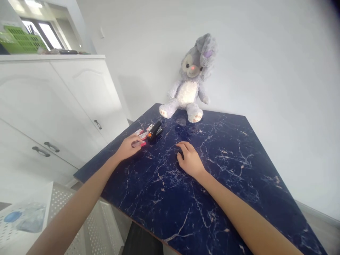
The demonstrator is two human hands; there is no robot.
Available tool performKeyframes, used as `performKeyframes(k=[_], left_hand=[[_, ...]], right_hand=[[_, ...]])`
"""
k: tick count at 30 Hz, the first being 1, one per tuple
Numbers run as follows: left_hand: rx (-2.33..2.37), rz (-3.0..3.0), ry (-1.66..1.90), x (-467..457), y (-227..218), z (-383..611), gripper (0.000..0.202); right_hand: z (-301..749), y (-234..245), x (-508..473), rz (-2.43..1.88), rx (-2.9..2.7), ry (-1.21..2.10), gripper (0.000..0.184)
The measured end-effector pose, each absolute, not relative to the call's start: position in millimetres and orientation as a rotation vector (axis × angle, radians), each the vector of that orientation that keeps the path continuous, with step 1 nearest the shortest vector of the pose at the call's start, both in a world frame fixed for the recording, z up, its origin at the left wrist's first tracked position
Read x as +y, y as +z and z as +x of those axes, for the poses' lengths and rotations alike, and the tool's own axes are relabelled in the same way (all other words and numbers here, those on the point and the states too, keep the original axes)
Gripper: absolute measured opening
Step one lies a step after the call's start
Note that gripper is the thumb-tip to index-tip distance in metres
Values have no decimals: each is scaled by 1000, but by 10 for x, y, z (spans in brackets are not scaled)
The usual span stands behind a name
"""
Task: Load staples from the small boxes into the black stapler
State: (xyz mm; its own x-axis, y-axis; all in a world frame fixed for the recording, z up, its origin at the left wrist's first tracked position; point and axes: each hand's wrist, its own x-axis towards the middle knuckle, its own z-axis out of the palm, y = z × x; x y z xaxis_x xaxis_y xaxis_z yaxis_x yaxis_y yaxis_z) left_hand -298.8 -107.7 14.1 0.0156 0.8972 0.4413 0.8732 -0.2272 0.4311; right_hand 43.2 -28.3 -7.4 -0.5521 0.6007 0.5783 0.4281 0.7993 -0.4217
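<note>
My left hand (128,147) is closed around a small red-and-white box (142,143) at the left side of the blue marbled table (164,198). The fingers cover part of this box. Just beyond it lie more little red-and-white boxes, one of them a box (138,132) near the table's left edge. A black stapler (155,131) with an orange patch rests beside them, to the right of my left hand. My right hand (190,160) is over the middle of the table, thumb and fingers curved but apart, with nothing visible between them.
A grey plush toy (188,85) sits at the table's far edge, against the wall. White cabinets (71,95) stand to the left, with a green basket (25,39) on top. A white perforated container (62,198) is low at the left, and a dark seat (143,241) is below the front edge.
</note>
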Motion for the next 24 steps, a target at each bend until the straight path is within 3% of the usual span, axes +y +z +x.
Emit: performKeyframes(k=[5, 8, 12, 18, 24], left_hand=[[2265, 2346, 860, -999, 67, -2958, 12], [2376, 2400, 1049, -929, 122, -2750, 11], [1968, 2601, 1302, -853, 230, -2001, 14], [1407, 2721, 1031, -406, 198, -853, 26], [1326, 2702, 849, -148, -6, -780, 26]], right_hand=[[439, -84, -305, -768, -2292, 250, 37], [437, -78, -307, -802, -2273, 238, 37], [434, -62, -311, -807, -2225, 214, 38], [760, -57, -282, -877, -2037, 155, 55], [1033, -97, -134, -1153, -2348, 20, 41]])
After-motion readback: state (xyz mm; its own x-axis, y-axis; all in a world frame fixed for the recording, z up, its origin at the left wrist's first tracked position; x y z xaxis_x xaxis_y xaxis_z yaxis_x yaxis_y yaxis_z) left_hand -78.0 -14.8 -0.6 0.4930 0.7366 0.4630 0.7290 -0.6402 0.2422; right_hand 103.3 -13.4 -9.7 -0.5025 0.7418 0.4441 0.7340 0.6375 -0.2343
